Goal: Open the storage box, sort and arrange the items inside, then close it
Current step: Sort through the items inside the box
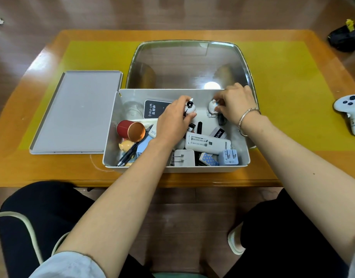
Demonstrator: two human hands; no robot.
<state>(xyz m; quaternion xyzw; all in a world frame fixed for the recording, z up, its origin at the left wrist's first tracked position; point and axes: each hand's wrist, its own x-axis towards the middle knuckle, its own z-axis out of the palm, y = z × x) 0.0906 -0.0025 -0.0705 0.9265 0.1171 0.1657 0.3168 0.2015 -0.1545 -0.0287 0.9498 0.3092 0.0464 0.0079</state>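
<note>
Fingers of each hand pinch a small white figurine (190, 108) (212, 107) inside the open storage box (175, 167).

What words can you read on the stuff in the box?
"Wi-Fi6", beside Chinese characters too blurred to read: black card at the back of the storage box.
"BENTE", cut off: black-and-white label.
"AN", partly hidden by the left hand: white item.
White charger: print too small.
</note>
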